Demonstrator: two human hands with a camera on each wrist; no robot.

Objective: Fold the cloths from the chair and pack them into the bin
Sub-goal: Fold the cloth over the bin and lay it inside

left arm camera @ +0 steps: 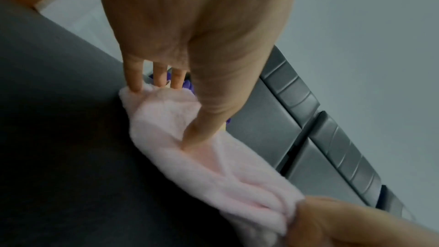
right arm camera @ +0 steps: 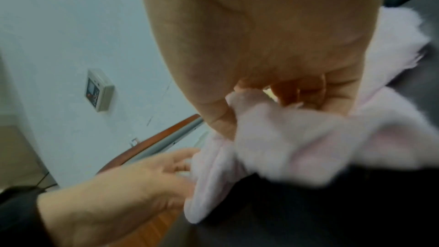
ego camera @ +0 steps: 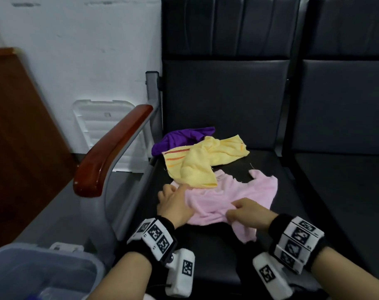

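My right hand has its grip pinched on the near edge of the pink cloth, fingers curled with a bunch of fabric between thumb and fingertips; you can see it best in the right wrist view, where the cloth spills out from under my thumb. My left hand isn't gripping anything: its fingers are straight and spread, pressing flat on the left end of the same cloth, pinning it to the seat.

The pink cloth is lying rumpled on the front part of the black chair seat, stretched a bit between my two hands. Just behind it is a yellow cloth with orange stripes, its near corner overlapping the pink one. Behind that, at the back left of the seat, there's a crumpled purple cloth, partly under the yellow one.

The chair's wooden armrest is to my left. The clear plastic bin sits low at my left, beside the chair, and its white lid leans against the wall behind the armrest.
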